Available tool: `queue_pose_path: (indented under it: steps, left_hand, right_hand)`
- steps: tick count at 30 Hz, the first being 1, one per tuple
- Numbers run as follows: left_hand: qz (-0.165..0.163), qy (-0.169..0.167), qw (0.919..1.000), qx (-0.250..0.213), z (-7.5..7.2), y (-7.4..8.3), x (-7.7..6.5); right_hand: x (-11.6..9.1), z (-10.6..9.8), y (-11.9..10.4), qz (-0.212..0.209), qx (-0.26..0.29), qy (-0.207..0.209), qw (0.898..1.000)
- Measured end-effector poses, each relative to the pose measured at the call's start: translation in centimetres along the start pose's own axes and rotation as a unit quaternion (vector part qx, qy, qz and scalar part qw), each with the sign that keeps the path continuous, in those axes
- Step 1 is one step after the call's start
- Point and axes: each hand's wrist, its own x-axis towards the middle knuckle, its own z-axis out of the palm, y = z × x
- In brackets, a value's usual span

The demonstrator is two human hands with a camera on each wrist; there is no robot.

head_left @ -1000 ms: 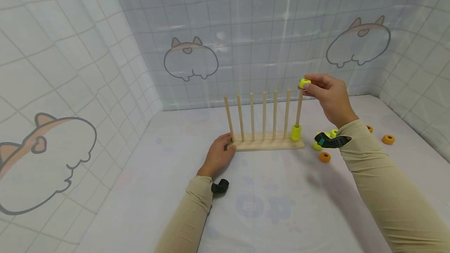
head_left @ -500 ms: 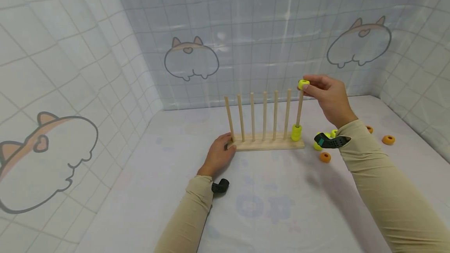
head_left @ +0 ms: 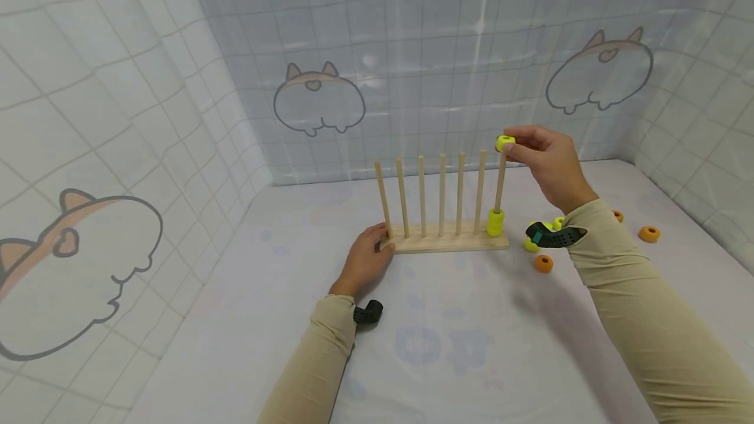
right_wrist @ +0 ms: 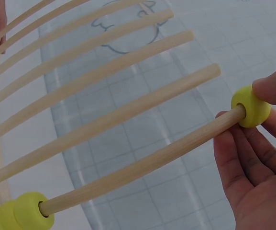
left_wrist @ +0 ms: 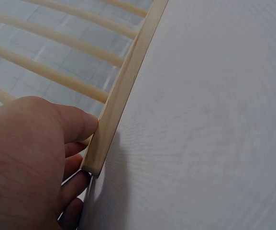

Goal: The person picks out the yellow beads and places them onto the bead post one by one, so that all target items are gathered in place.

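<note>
My right hand (head_left: 550, 165) pinches a yellow bead (head_left: 504, 143) between thumb and fingers at the top of the rightmost peg (head_left: 500, 182). In the right wrist view the peg's tip enters the hole of the yellow bead (right_wrist: 251, 106). A short stack of yellow beads (head_left: 495, 222) sits at the foot of this same peg. Several bare pegs stand upright in a row along the wooden base (head_left: 448, 244). My left hand (head_left: 364, 260) grips the base's left end; the left wrist view has the thumb on the edge of the base (left_wrist: 110, 117), fingers beyond its end.
Right of the base lie loose yellow beads (head_left: 532, 245), partly hidden by the right wrist. An orange bead (head_left: 544, 264) is nearer me, another orange bead (head_left: 649, 234) farther right, and one more (head_left: 616, 216) behind the sleeve. A tiled-pattern sheet (head_left: 424, 84) rises behind.
My right hand has shifted slightly left and down with the yellow bead at the peg's top. The left hand and the base stay put.
</note>
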Motion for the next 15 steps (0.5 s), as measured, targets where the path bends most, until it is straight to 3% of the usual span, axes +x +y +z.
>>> queue_pose_path:
  steps: [11, 15]
  left_hand:
    - [-0.008, -0.004, 0.9999, -0.008, 0.04, -0.04, -0.02]
    - [-0.009, -0.003, 0.9999, -0.011, 0.03, 0.03, -0.06]
  right_hand:
    - [-0.23, -0.1, 0.12, 0.004, 0.012, -0.003, 1.0]
    - [-0.22, -0.09, 0.2, 0.006, -0.007, 0.0, 1.0]
